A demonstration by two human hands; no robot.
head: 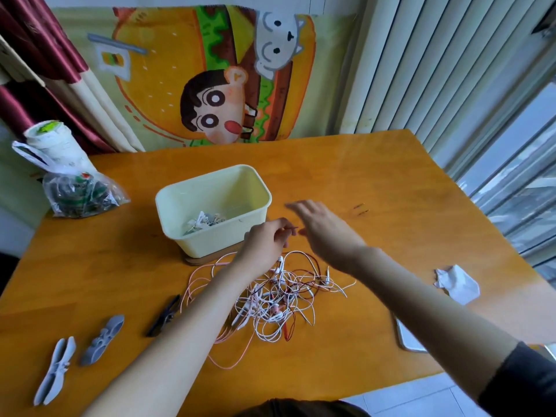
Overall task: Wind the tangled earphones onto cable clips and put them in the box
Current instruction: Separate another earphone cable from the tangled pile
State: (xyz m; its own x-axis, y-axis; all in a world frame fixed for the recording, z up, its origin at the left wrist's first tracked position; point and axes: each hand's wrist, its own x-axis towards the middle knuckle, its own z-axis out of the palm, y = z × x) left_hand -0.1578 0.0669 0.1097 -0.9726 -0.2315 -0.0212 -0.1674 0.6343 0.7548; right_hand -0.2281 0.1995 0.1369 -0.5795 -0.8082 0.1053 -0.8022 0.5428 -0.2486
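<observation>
A tangle of white, pink and dark red earphones (279,296) lies on the wooden table (376,182) in front of a pale yellow box (216,236). Wound earphones (201,221) lie in the bottom of the box. My left hand (264,240) hovers above the tangle beside the box's right corner, its fingertips pinching a thin dark red cable end. My right hand (319,227) is blurred just to the right of it, fingers stretched out and holding nothing. To the left lie three cable clips: a dark one (164,316), a grey one (102,340) and a pale one (55,370).
A crumpled tissue (457,284) and a phone (409,335) lie at the right. A clear plastic bag (78,191) and a white roll (51,142) stand at the back left corner. The box sits on a wooden coaster (195,261). A cartoon cloth hangs behind the table.
</observation>
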